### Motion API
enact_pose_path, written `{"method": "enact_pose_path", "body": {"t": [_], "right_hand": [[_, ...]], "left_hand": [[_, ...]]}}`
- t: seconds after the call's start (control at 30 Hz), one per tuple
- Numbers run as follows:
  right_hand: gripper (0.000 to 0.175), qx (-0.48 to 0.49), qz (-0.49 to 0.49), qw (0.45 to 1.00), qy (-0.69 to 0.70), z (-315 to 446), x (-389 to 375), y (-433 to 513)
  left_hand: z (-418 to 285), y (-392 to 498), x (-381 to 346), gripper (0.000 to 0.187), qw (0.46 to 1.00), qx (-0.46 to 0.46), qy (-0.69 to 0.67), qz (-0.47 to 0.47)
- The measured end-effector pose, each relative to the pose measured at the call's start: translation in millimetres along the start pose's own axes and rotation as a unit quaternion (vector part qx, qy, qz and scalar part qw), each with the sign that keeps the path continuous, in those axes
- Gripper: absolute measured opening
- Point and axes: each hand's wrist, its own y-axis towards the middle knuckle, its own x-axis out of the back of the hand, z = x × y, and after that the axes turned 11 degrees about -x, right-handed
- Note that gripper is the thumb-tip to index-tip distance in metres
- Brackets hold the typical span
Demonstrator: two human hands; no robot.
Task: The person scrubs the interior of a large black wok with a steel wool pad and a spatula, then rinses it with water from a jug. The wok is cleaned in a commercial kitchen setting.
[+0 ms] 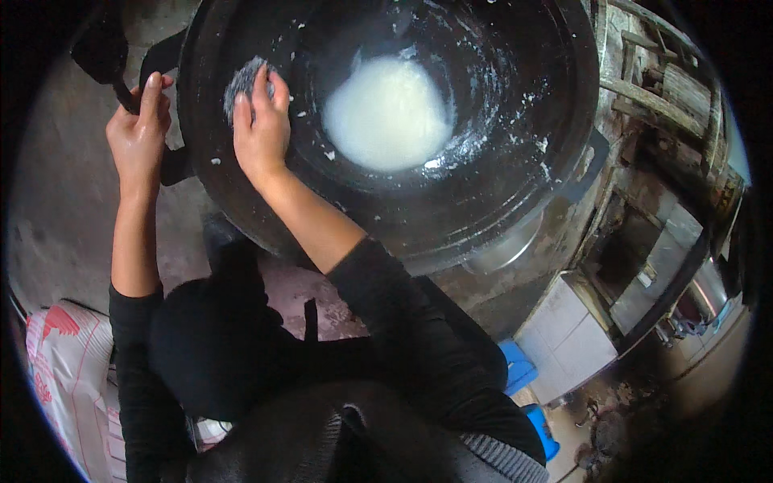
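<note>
A large dark wok [386,211] fills the upper middle of the view, with cloudy whitish liquid [389,115] pooled in its bottom. White bits and smears cling to its inner wall, mostly on the right. My right hand [263,124] presses a grey metal scouring pad [244,84] against the wok's left inner wall. Outside the rim, beside the wok's left handle [176,166], my left hand [142,130] grips the handle of a black spatula [104,54]. The spatula's blade points up and away from me.
A white woven sack [69,356] with red print stands at lower left. On the right are a white-tiled block [564,338], a weathered wooden frame [658,90] and a shiny metal pot [706,290]. Blue plastic items [518,367] lie near my right side.
</note>
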Motion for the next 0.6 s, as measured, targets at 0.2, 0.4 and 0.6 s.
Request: {"method": "enact_pose_path", "body": {"t": [0.2, 0.4, 0.6], "right_hand": [[0.037, -0.106, 0.307, 0.863, -0.386, -56.3, 212.6, 3.5], [0.035, 0.08, 0.205, 0.725, -0.653, -114.8, 287.3, -18.6], [0.044, 0.103, 0.02, 0.987, -0.123, -48.8, 7.6, 74.8]], "left_hand": [[6.2, 9.6, 1.9, 0.03, 0.999, -0.03, 0.039, 0.011], [3.9, 5.1, 2.5, 0.028, 0.998, -0.029, 0.039, 0.028], [3.9, 9.3, 0.4, 0.03, 0.998, -0.024, 0.056, -0.003]]}}
